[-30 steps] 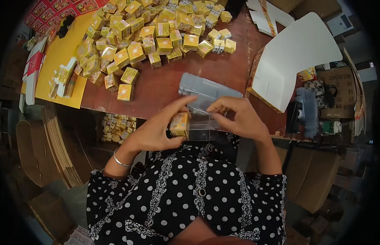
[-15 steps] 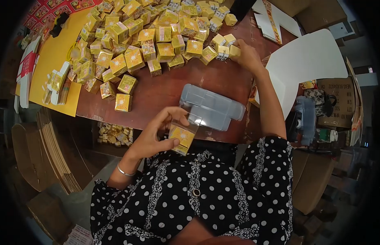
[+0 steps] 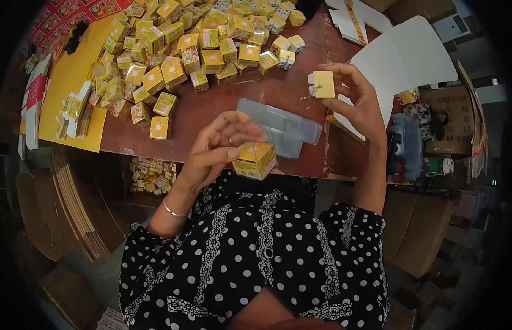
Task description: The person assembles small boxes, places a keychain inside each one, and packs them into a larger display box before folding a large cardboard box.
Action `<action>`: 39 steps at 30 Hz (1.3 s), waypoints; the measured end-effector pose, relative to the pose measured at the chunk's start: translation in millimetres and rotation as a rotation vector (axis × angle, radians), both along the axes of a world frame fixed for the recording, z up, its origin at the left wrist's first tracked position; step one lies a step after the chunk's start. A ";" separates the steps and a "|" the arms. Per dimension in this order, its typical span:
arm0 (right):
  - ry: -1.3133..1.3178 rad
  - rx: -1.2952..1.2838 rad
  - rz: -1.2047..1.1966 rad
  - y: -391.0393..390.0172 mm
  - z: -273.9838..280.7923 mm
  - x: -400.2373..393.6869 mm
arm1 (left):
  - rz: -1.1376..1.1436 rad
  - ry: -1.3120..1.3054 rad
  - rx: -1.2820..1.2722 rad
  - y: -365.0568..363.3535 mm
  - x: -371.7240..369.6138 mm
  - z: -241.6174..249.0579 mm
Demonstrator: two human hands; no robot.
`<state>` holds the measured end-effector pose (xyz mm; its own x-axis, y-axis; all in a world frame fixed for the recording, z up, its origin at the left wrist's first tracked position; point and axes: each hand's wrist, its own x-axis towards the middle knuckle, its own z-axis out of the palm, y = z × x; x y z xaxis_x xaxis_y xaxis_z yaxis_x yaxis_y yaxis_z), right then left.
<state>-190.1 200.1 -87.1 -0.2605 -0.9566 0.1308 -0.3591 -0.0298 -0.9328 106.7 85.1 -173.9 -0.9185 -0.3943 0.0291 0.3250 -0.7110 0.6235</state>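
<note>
My left hand (image 3: 220, 146) holds a clear plastic box with a yellow printed insert (image 3: 255, 160) near the table's front edge; its upper part looks see-through and open. Raised over the table on the right, my right hand (image 3: 356, 99) pinches a pale yellow block with white parts (image 3: 324, 84) between thumb and fingers. Between the hands, flat clear plastic pieces (image 3: 291, 132) lie on the red-brown table (image 3: 212, 104). A few similar pale blocks (image 3: 287, 58) sit beyond them, beside the large pile of yellow boxes (image 3: 173, 69).
On the left, white folded cartons (image 3: 77, 113) rest on a yellow sheet (image 3: 60, 82). White card (image 3: 410, 52) covers the table's right side. Below the table edge is a bin of small yellow pieces (image 3: 152, 177), with stacked cardboard (image 3: 82, 203) at its left.
My right hand has lifted a pale yellow block off the table and brought it nearer to me. My left hand has moved slightly right and up with the clear box, which is now turned.
</note>
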 end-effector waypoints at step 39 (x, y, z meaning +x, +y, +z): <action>0.482 -0.408 -0.124 59.3 5.4 81.4 | -0.039 0.197 -0.489 56.7 -11.0 52.6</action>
<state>-108.8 259.4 -81.7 -0.1871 -0.7715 0.6081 -0.7585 -0.2799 -0.5885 95.6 141.8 -121.4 -0.8909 -0.2571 0.3744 0.4484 -0.3663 0.8154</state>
